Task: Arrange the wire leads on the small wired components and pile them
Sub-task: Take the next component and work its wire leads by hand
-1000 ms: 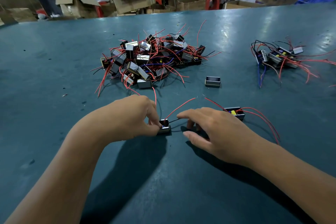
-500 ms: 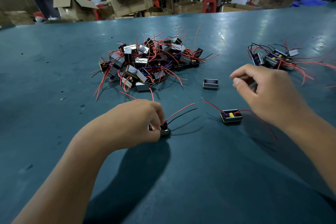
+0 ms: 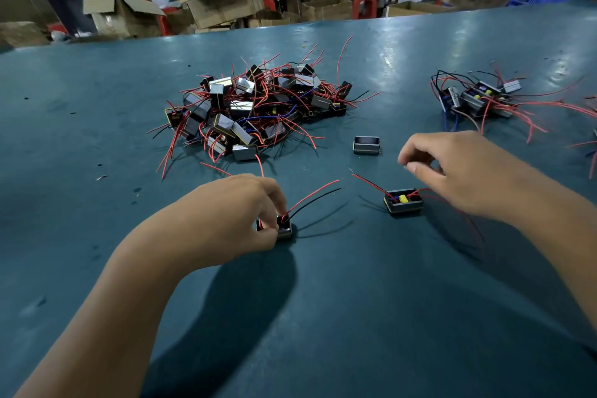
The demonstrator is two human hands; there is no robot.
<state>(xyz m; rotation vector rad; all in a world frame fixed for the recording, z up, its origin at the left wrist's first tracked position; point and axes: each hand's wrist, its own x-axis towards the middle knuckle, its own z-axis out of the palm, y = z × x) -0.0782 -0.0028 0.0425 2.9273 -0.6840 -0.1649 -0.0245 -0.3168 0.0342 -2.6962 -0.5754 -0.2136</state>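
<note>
Head view: two hands work on little wired boxes on the green table (image 3: 97,107).

The left hand (image 3: 226,213) pinches a small box (image 3: 285,229) by its hard sides; its red and black wires (image 3: 315,199) look thin and bendy, so the box is probably the best place to hold. The right hand (image 3: 465,171) hovers with fingers curled, holding nothing I can see, above a second box (image 3: 403,202). The big pile (image 3: 255,110) sits farther back.

Bare table (image 3: 323,317) nearside; tangled pile (image 3: 258,110) blocks beyond.

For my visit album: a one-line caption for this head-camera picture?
Left hand pinches a small wired component on the green table; right hand hovers.
</note>
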